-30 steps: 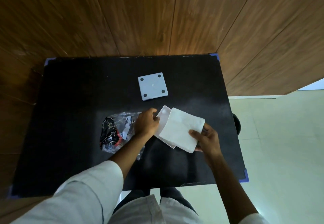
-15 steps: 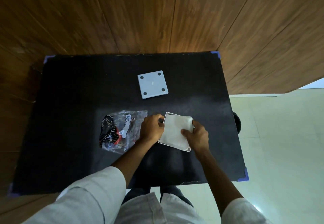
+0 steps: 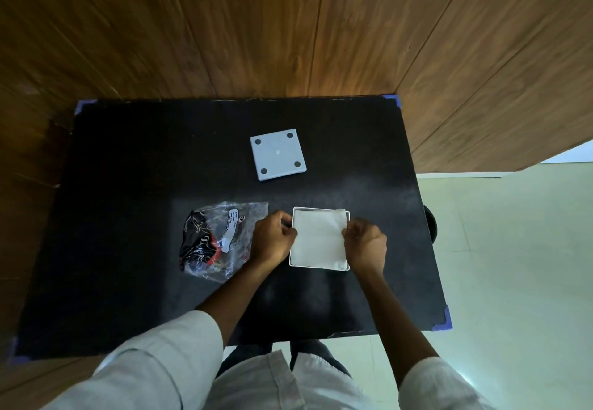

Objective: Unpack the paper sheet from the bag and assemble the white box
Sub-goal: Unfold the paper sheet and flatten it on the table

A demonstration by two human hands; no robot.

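A white paper sheet [image 3: 318, 238] lies flat inside a shallow white box tray [image 3: 321, 267] on the black table [image 3: 128, 185], squared to the table's edge. My left hand [image 3: 272, 239] is curled against the tray's left side, fingers touching its rim. My right hand [image 3: 365, 242] rests at the right side, fingertips pinching the sheet's right edge. A white square box part [image 3: 277, 154] with dark dots at its corners lies apart, farther back. The clear plastic bag [image 3: 221, 239], crumpled, with black and red print inside, lies just left of my left hand.
The table ends close on the right over a pale tiled floor [image 3: 513, 265]. A dark round object [image 3: 431, 226] peeks out beyond the right edge. Wooden wall panels [image 3: 288, 24] rise behind the table. Blue tape marks the table corners [image 3: 444, 321].
The sheet, held tilted over the tray a second ago, now lies flat inside it. The tray has turned square to the table. Both hands have moved to its sides.
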